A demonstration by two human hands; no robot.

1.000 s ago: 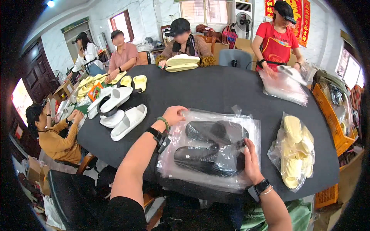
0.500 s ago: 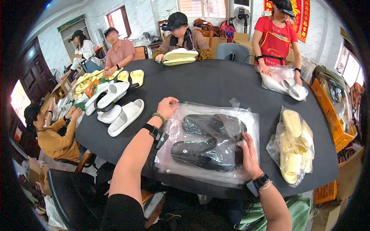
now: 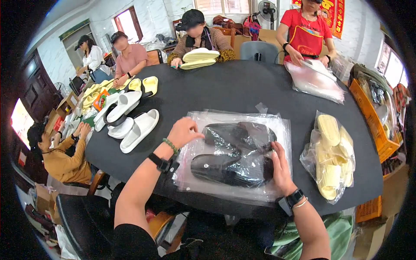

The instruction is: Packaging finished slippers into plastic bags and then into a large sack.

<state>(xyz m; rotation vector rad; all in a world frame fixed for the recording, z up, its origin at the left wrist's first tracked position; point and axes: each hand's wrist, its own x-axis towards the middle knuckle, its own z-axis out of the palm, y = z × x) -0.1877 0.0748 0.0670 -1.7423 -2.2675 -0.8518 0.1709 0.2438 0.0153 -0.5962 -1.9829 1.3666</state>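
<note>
A clear plastic bag [image 3: 284, 130] with a pair of black slippers [image 3: 212, 166] inside lies flat in front of me, on what looks like a stack of other clear bags. My left hand [image 3: 184, 131] is closed over the bag's upper left part, fingers curled toward the thumb in a pinch; its fingertips are partly hidden. Against the bag's right side rests my right hand [image 3: 281, 171], fingers stretched along the slippers' edge. Right of it lies another clear bag holding pale yellow slippers [image 3: 328, 130].
White slippers [image 3: 141, 130] and a pile of yellow ones [image 3: 93, 92] occupy the left of the black table [image 3: 242, 86]. Across it, a person handles a yellow slipper pair [image 3: 199, 58]; another, in a red apron, works with a plastic bag [image 3: 318, 86]. An orange crate [image 3: 372, 125] stands right.
My left hand has moved down from the bag's upper corner, further over the plastic. The right hand stays at the bag's side. The red-aproned person has lifted a white slipper.
</note>
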